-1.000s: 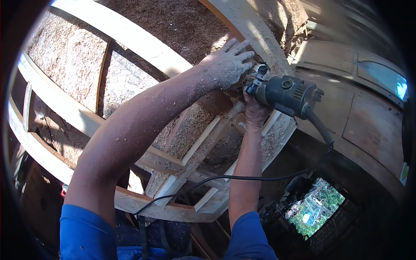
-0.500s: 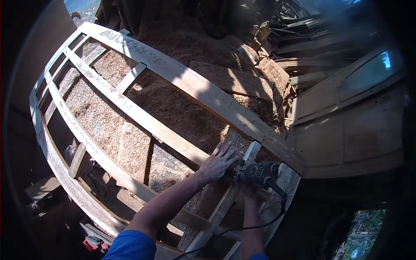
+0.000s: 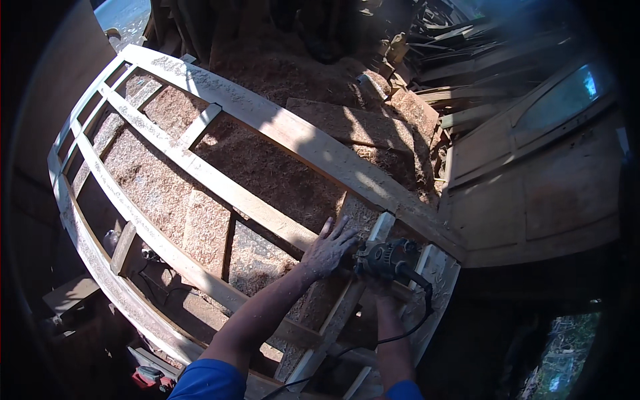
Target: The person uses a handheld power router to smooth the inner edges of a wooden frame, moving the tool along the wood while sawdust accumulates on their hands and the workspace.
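Shavings [image 3: 163, 187] are spread beneath a wooden frame [image 3: 233, 101]. At its near right end, a router [image 3: 385, 259] is gripped by the right hand [image 3: 380, 287], partly hidden below it; the left hand [image 3: 325, 255] is set beside the router, fingers spread, contact unclear. Beyond, a door [image 3: 567, 193] and scrap wood [image 3: 460, 60] are seen.

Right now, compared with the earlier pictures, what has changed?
Mainly the view: it has widened and swung up, so more of the wooden frame shows, and the hands and tool look smaller and sit lower in the picture. Nothing was visibly taken up or let go. Unchanged: the right hand holds the corded power tool; the left hand stays spread beside it.
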Tool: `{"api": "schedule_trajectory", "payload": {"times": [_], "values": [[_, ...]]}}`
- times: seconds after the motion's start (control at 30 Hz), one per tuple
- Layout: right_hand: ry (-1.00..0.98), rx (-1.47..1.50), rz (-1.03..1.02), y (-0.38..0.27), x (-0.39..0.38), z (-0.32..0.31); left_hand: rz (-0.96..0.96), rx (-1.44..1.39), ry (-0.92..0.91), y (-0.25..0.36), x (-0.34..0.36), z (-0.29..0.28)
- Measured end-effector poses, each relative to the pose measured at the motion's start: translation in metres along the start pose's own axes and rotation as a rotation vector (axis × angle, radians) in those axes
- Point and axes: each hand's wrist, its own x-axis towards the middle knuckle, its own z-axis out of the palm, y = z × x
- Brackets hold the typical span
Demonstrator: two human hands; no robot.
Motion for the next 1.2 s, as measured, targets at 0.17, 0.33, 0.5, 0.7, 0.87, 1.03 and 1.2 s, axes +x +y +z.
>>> {"api": "schedule_trajectory", "payload": {"times": [0.17, 0.33, 0.5, 0.7, 0.87, 1.03, 1.2], "values": [[0.043, -0.009, -0.001, 0.002, 0.003, -0.003, 0.008, -0.047, -0.009, 0.001, 0.001, -0.001], [0.064, -0.04, -0.005, 0.005, 0.009, -0.007, 0.054, 0.081, 0.049, -0.007, 0.0, 0.01], [0.09, -0.207, -0.049, 0.008, 0.017, -0.006, 0.028, -0.068, 0.042, -0.006, -0.002, 0.006], [0.271, 0.513, 0.322, 0.018, 0.039, -0.008, 0.061, 0.073, 0.07, -0.01, 0.0, 0.007], [0.2, -0.185, 0.01, 0.044, 0.058, -0.011, 0.024, -0.063, 0.035, -0.019, -0.007, 0.006], [0.01, -0.677, -0.049, 0.065, 0.052, -0.011, -0.028, -0.032, -0.033, -0.006, -0.009, -0.012], [0.095, -0.005, -0.092, 0.04, 0.032, -0.004, -0.018, 0.008, 0.015, 0.0, -0.009, 0.001]]}}
